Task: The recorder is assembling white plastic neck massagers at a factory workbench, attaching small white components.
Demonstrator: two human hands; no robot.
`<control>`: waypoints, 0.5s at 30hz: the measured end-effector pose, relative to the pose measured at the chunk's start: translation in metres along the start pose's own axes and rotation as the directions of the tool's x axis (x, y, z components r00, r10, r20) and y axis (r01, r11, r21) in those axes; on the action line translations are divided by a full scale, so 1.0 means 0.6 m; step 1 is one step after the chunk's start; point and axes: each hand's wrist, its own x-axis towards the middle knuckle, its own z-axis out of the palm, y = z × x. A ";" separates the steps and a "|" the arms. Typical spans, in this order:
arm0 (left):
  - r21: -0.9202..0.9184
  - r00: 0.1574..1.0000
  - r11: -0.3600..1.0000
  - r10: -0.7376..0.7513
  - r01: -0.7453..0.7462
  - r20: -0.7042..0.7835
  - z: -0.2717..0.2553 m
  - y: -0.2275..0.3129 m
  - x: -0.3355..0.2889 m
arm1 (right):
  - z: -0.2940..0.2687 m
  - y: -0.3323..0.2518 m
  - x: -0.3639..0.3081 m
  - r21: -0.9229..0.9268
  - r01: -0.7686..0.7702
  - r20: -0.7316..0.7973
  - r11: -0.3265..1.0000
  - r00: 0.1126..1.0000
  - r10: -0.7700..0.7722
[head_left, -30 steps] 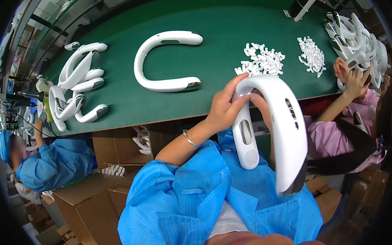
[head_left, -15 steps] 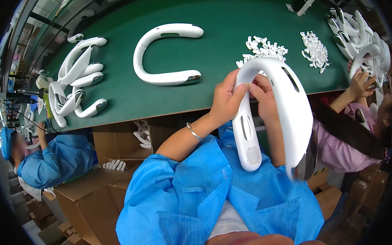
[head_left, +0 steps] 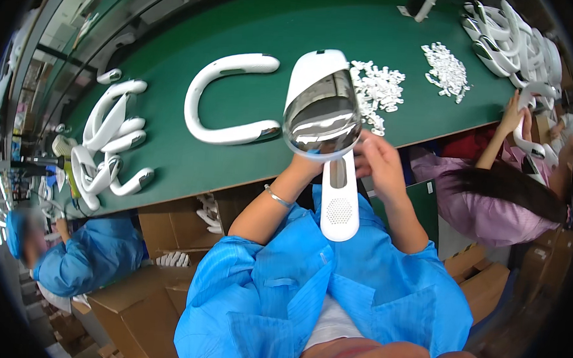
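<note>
While white units [head_left: 111,121] lie clustered left of a lone one [head_left: 193,103], the half-hidden left hand [head_left: 308,165] seems to grip a glossy-ended unit [head_left: 323,119] at the bench's edge, likely unfinished; small parts [head_left: 379,88] remain heaped; the right hand [head_left: 384,163] looks released.

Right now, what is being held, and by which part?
The left hand holds a white curved device, grip hidden behind its shiny end; whether the right hand touches is unclear.

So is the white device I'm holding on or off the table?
Off the table: the white device hangs beyond its edge, before your jacket.
</note>
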 end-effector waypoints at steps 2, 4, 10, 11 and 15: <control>-0.073 0.985 0.996 0.067 -0.056 0.157 -0.039 -0.028 0.014 | -0.011 0.007 -0.021 0.052 -0.162 0.143 0.985 0.978 0.153; 0.104 0.993 0.988 -0.116 0.117 -0.020 -0.003 0.015 0.012 | -0.034 0.072 -0.024 0.188 -0.205 0.163 0.961 0.971 0.176; -0.099 0.995 0.991 -0.090 0.093 0.041 0.108 0.024 0.028 | -0.052 0.044 -0.051 0.635 -0.465 0.597 0.617 0.802 -0.010; -0.093 0.994 0.991 -0.092 0.097 0.060 0.127 0.028 0.031 | -0.050 0.044 -0.061 0.611 -0.342 0.494 0.714 0.869 -0.007; -0.034 0.985 0.993 -0.110 0.115 0.134 0.187 0.029 0.065 | -0.074 0.019 -0.090 0.649 -0.225 0.384 0.727 0.921 -0.057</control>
